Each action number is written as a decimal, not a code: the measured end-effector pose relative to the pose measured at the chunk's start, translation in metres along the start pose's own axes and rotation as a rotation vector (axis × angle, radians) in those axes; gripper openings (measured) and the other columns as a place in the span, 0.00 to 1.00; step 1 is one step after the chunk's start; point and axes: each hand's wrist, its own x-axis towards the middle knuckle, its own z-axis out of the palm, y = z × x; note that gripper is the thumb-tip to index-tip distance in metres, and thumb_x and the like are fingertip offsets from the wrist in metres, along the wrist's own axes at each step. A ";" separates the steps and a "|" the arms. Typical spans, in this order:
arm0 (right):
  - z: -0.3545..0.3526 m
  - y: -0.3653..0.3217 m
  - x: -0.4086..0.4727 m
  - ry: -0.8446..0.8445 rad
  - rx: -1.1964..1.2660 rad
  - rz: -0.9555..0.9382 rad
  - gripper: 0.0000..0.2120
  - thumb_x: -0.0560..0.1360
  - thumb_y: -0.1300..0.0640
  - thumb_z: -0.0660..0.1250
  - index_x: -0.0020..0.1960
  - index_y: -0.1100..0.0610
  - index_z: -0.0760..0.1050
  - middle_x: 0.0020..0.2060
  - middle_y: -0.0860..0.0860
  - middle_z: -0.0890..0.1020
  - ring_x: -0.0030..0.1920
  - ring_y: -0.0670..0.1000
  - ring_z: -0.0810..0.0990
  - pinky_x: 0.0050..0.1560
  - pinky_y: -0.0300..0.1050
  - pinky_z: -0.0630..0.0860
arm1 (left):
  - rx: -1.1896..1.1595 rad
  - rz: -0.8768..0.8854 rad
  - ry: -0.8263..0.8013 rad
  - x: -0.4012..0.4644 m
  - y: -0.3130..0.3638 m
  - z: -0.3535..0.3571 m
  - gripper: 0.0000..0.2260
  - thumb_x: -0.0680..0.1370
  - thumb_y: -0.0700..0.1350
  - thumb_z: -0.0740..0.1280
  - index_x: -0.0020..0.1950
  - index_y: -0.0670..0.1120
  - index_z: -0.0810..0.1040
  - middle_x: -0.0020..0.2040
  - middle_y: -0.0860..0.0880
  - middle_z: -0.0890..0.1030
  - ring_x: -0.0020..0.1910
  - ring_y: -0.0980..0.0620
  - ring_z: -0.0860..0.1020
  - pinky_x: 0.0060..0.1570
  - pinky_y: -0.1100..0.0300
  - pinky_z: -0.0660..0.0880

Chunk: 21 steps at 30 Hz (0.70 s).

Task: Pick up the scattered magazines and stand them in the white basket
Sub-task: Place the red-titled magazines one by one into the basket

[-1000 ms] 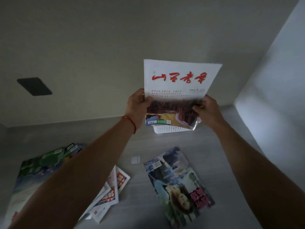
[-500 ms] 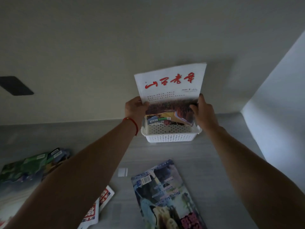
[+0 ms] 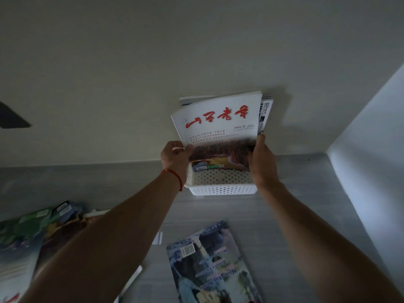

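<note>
A plain, dimly lit room of a home or office is suggested, though which of the two cannot be told. A smooth grey wood-grain tabletop (image 3: 295, 215) is set into a corner formed by a bare off-white wall (image 3: 131, 73) and a white side panel (image 3: 371, 149). Glossy colour-printed magazines (image 3: 209, 265) are scattered on it beside a white perforated plastic basket (image 3: 220, 189).

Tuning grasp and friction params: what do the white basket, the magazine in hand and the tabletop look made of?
White basket: likely moulded plastic, matte, with regular perforated walls. White magazine, gripped by the left hand and right hand: paper, cover seemingly smooth; it bows slightly, so it looks flexible. Tabletop: grey with faint streaks, perhaps laminate or stone-look; dim light leaves it open.
</note>
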 end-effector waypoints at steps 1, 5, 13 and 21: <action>0.000 0.004 0.000 0.002 -0.078 -0.024 0.26 0.74 0.45 0.67 0.63 0.60 0.64 0.55 0.64 0.81 0.52 0.64 0.83 0.46 0.59 0.82 | 0.017 0.004 -0.010 0.001 0.000 -0.001 0.12 0.71 0.33 0.75 0.42 0.47 0.75 0.47 0.36 0.84 0.49 0.38 0.84 0.52 0.37 0.82; 0.002 0.018 0.000 0.163 -0.407 -0.076 0.21 0.70 0.61 0.72 0.59 0.62 0.69 0.51 0.62 0.78 0.51 0.63 0.76 0.48 0.56 0.75 | 0.136 0.071 -0.053 0.001 0.004 0.000 0.12 0.71 0.34 0.76 0.40 0.48 0.76 0.38 0.46 0.81 0.39 0.46 0.80 0.49 0.46 0.82; -0.007 0.024 -0.005 0.107 -0.311 0.060 0.21 0.71 0.58 0.76 0.58 0.58 0.70 0.53 0.57 0.81 0.54 0.61 0.78 0.52 0.56 0.76 | 0.367 0.099 -0.032 0.001 0.009 0.006 0.07 0.71 0.44 0.74 0.45 0.47 0.78 0.46 0.43 0.85 0.47 0.41 0.85 0.52 0.45 0.82; -0.007 0.014 0.016 0.084 -0.271 0.063 0.15 0.75 0.59 0.72 0.57 0.60 0.71 0.51 0.60 0.84 0.51 0.64 0.83 0.49 0.57 0.80 | 0.395 0.062 0.000 -0.001 0.009 0.006 0.08 0.73 0.49 0.74 0.44 0.49 0.76 0.49 0.41 0.85 0.49 0.41 0.84 0.53 0.45 0.82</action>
